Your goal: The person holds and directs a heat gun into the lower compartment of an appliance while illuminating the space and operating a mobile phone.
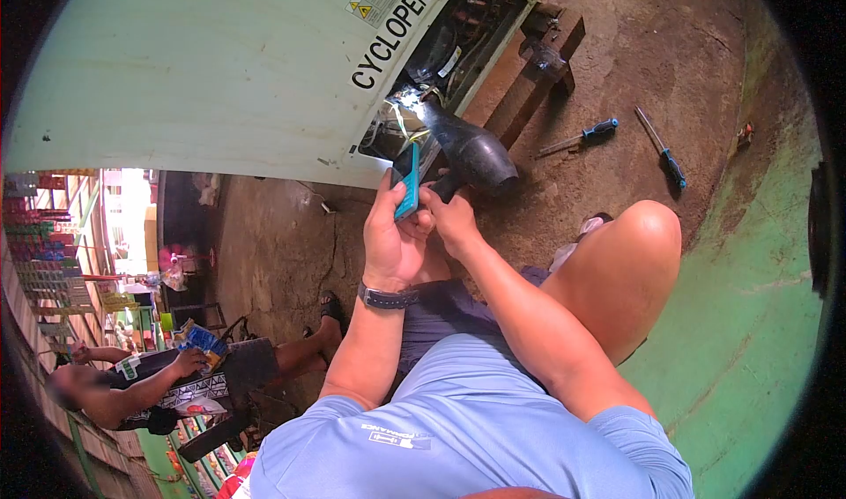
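A teal-cased phone [409,182] is held in my left hand [391,234], which wears a dark wristwatch. Its light shines into the open compartment [383,137] at the bottom of a pale green cabinet [203,76]. My right hand [454,221] is closed round the handle of a black hair dryer [476,153], close beside the phone. The dryer's nozzle points at brightly lit wires [412,102] in the compartment. Dark parts and tubing show farther along the opening.
Two blue-handled screwdrivers [599,129] [673,168] lie on the brown floor [634,49]. A rusty metal beam [529,85] runs beside the cabinet. At the lower left a person [167,384] sits holding a blue packet, near hanging goods [53,261]. A green wall [749,340] stands at right.
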`<act>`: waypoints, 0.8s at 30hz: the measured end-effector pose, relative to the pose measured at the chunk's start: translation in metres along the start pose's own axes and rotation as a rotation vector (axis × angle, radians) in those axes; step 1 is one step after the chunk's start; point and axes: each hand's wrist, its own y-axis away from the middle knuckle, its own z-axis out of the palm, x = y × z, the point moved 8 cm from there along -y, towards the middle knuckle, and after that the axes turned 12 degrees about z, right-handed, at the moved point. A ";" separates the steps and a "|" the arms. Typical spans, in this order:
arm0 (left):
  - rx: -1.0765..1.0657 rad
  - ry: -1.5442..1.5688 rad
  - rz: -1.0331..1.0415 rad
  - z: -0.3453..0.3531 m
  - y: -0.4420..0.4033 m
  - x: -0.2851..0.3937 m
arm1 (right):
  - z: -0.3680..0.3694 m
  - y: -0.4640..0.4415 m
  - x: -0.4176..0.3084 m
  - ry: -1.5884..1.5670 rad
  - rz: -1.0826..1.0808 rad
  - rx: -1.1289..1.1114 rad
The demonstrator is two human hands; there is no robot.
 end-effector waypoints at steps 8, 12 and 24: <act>-0.032 0.012 0.026 0.001 0.000 0.001 | 0.010 -0.022 0.031 -0.249 0.141 -0.282; -0.009 -0.011 0.027 0.002 0.001 0.005 | 0.014 -0.021 0.033 -0.312 0.160 -0.307; -0.014 -0.022 0.020 0.003 0.002 0.007 | 0.018 -0.016 0.025 -0.362 0.134 -0.370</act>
